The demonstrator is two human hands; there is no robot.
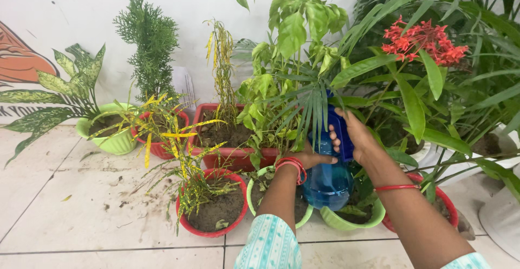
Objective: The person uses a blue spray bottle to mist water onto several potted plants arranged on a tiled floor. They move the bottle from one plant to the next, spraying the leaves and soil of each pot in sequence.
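Observation:
My right hand (358,136) grips the dark blue top of a blue see-through spray bottle (327,181) held above the pots. My left hand (310,158), with red bangles at the wrist, presses against the bottle's left side among the leaves. The bottle hangs over a light green pot (352,221) and beside a white-rimmed green pot (259,178) that holds a broad-leaved green plant (292,36). Palm-like fronds partly hide the bottle's top and my left fingers.
A round red pot (212,230) with a yellow-streaked plant stands front left. Behind are a long red planter (238,154), a small red pot (160,148) and a green pot (116,143) with spotted leaves. A red-flowered shrub (423,41) fills the right. Soil crumbs lie on the tiles.

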